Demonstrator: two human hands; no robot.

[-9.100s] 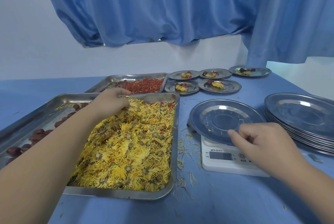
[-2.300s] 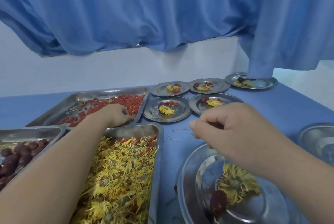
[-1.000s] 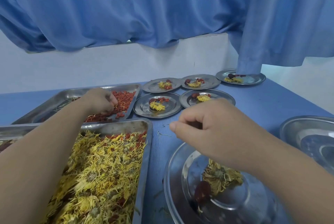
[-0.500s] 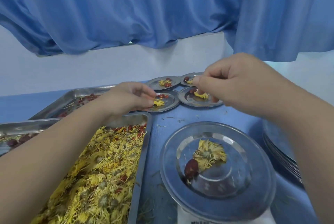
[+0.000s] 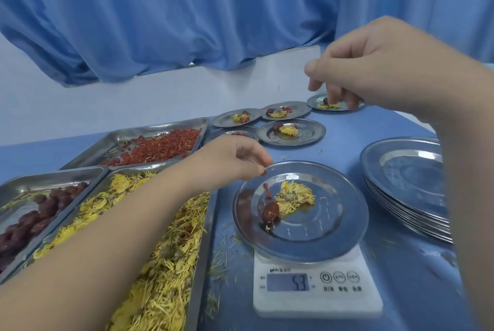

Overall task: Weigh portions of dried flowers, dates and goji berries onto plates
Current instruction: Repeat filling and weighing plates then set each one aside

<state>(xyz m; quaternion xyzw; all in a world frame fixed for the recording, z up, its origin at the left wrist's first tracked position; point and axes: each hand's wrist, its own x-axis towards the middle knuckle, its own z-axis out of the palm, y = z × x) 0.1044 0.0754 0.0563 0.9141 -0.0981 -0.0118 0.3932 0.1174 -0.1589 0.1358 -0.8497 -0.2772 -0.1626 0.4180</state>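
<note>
Above the plate [image 5: 334, 237], left hand [image 5: 230, 156] pinches goji berries [image 5: 263, 172] (scale [image 5: 315, 285] beneath).

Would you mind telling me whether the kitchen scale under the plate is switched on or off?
On: the scale has digits showing on its display, beneath the loaded plate.

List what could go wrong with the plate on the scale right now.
The left hand pinches berries over the plate's left rim, so some may drop onto the table. The plate overhangs the scale; a touch on its rim might tilt it or upset the reading.
</note>
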